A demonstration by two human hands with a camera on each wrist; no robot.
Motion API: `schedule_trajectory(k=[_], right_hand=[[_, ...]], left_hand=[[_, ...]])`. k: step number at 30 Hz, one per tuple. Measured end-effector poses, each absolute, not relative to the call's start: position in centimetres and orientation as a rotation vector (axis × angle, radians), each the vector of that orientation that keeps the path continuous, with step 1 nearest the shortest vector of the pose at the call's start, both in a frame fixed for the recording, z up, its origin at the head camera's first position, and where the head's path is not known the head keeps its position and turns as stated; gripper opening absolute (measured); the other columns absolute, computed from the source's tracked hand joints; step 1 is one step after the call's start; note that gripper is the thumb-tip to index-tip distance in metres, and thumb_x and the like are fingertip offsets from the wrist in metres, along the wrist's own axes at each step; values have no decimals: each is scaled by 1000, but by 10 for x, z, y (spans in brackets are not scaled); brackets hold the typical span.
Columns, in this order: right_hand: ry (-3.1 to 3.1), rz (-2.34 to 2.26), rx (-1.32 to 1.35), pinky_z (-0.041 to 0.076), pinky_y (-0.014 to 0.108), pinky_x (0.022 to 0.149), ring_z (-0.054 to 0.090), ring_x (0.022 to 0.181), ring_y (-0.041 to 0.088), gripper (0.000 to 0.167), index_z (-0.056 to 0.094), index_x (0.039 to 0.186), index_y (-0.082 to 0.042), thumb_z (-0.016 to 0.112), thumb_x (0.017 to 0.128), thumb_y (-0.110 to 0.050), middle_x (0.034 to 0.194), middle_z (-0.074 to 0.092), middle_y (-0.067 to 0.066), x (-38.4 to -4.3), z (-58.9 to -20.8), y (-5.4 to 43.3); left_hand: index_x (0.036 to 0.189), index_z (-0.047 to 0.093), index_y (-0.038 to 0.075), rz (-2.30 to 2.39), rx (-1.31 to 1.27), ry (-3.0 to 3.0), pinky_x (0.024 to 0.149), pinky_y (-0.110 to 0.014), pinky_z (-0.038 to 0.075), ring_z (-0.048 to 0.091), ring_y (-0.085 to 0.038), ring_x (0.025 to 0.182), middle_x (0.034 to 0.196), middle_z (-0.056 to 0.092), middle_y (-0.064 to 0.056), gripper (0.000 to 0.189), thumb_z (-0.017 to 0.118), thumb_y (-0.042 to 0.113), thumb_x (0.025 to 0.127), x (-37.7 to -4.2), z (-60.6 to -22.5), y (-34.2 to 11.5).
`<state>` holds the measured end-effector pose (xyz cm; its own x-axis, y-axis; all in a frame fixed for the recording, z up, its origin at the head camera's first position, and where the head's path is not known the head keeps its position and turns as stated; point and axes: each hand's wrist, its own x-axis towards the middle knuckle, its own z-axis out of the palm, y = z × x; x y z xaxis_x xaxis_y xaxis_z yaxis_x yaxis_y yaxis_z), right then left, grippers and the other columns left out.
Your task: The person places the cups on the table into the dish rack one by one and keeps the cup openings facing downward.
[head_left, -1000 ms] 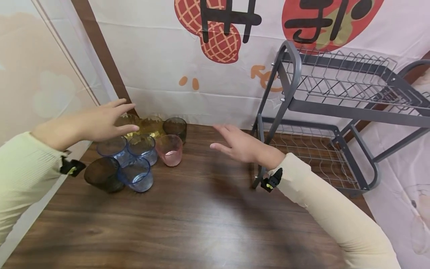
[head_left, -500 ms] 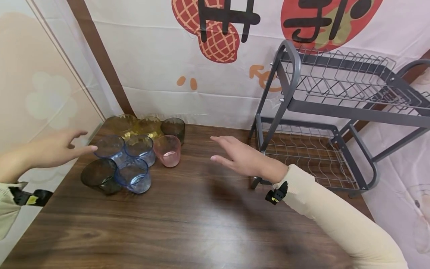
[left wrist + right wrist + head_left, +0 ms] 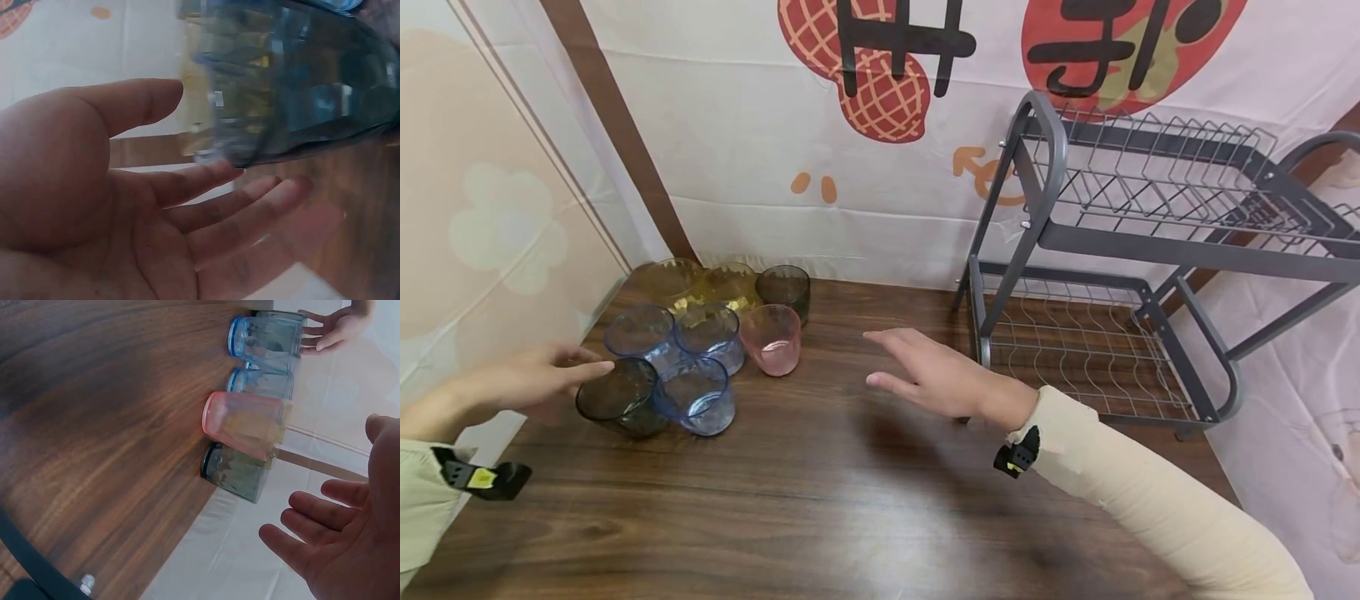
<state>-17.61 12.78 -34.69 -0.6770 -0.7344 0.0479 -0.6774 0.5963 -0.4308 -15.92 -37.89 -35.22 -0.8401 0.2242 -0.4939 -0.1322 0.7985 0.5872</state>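
My left hand is at the dark grey cup nearest me on the left, its thumb by the rim. In the left wrist view the fingers are spread and relaxed beside that cup, not wrapped round it; contact is hard to tell. Beside it stand blue cups, and behind them a pink cup, yellow cups and another dark cup. All are clear and upright. My right hand hovers above the table to the right of the cups, fingers extended and holding nothing.
A grey two-tier wire rack stands on the right of the brown wooden table. A printed cloth hangs behind, and another cloth panel closes off the left side.
My left hand has moved from above the rear cups out to the left, then down to the near dark cup. My right hand has lowered a little toward me. The cups stay put.
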Motion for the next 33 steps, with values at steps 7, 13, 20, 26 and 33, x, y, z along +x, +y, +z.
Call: schedule_trajectory(k=[7,13,20,26,33], right_hand=[[2656,-635,-1167,37,40,118,41,143,23,62,39,155,-7,51,106,-43,154,46,11,-171,-354,126],[2641,-644,-1163,38,39,118,43,142,23,61,40,154,-6,51,106,-42,152,48,12,-169,-364,124],[2634,-667,-1141,38,41,118,43,141,25,60,41,153,-4,52,106,-41,151,48,14,-167,-376,121],[2629,-715,-1134,37,41,119,44,141,25,59,42,152,-4,53,106,-39,151,49,13,-165,-387,116],[2556,-820,-1068,36,40,119,44,142,23,57,42,152,-3,48,108,-39,154,47,12,-164,-395,110]], left_hand=[[145,8,-27,1035,20,2268,80,-46,63,23,-69,131,144,13,-54,77,38,35,111,-162,-381,-384],[144,-5,-29,1093,-12,2190,81,-49,63,36,-65,128,145,-1,-56,82,41,30,110,-167,-397,-388],[147,8,-26,1138,-67,2154,84,-47,62,52,-57,121,149,6,-52,66,40,18,110,-163,-407,-386],[144,19,-28,1193,-66,2170,86,-46,62,52,-52,124,146,23,-51,50,32,3,108,-161,-408,-385],[141,18,-32,1200,-25,2210,84,-45,62,58,-45,116,139,28,-53,46,28,-5,105,-156,-408,-388]])
